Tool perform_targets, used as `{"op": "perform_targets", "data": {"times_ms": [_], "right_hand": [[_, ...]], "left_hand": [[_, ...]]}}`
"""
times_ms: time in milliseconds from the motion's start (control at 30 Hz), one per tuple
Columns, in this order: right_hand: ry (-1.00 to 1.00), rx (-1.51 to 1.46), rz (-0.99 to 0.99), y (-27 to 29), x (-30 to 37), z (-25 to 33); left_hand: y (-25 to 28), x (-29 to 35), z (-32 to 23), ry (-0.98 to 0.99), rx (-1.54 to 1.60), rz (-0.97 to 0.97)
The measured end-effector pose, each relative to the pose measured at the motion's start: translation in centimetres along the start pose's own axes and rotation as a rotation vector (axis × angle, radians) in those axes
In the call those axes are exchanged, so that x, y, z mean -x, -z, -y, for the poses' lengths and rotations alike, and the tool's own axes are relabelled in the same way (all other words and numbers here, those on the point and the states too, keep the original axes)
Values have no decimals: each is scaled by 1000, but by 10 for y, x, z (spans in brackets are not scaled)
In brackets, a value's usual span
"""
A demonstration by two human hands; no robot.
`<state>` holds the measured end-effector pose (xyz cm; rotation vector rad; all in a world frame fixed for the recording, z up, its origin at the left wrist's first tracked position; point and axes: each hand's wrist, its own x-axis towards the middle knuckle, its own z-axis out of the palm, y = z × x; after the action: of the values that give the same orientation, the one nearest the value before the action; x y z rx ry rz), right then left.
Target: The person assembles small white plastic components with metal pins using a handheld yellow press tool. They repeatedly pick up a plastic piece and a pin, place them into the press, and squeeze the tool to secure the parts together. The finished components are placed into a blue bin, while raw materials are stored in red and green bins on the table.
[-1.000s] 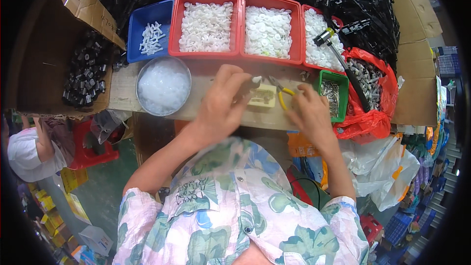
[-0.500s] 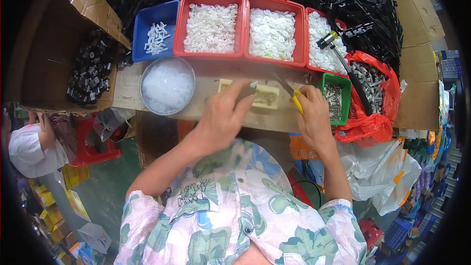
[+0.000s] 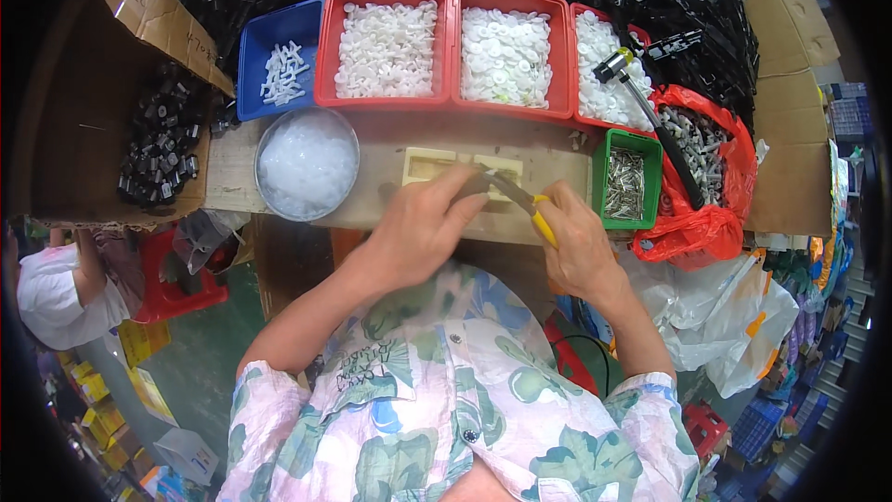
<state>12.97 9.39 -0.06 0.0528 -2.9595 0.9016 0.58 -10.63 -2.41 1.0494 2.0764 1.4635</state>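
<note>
My right hand (image 3: 578, 240) is closed round a yellow-handled tool (image 3: 542, 221) with a long, narrow metal end; its exact kind is unclear. That end points left, toward the fingertips of my left hand (image 3: 423, 223). The left thumb and forefinger are bent toward each other at the tool's tip, and a small whitish piece seems to be there, too blurred to name. Just beyond both hands lies a cream rectangular block (image 3: 429, 160) with shallow recesses, partly covered by the left fingers and the tool.
Beyond stand a blue bin (image 3: 249, 70) and red bins (image 3: 325, 60) of white plastic parts. A clear round tub (image 3: 308, 164) sits left, a green tray (image 3: 607, 167) of metal pins right. A hammer (image 3: 678, 163) leans by a red bag (image 3: 692, 240). Cardboard boxes (image 3: 790, 121) flank the bench.
My right hand has moved left and slightly down, bringing the tool's tip to the left fingertips. The left hand is slightly lower. The bench view has shifted a little.
</note>
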Motion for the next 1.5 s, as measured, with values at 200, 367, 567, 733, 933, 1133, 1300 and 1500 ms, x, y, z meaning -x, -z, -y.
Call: {"op": "perform_targets", "data": {"times_ms": [200,367,567,733,933,1133,1300,1500], "right_hand": [[41,-56,14,4,5,2],[46,-67,57,10,8,3],[34,-28,38,17,3,7],[0,-61,25,8,12,-2],[11,-104,23,5,18,-3],[24,-90,58,1,9,-3],[-159,130,-13,0,4,-26],[-190,379,-27,-16,-3,-32]], "left_hand": [[17,0,-5,414,698,376],[20,0,-1,513,1071,557],[1,-3,1,-72,-23,82],[-5,1,-3,-22,-16,70],[7,1,-4,492,697,455],[15,14,-1,445,488,385],[57,77,45,252,-200,324],[110,153,67,490,-715,349]]}}
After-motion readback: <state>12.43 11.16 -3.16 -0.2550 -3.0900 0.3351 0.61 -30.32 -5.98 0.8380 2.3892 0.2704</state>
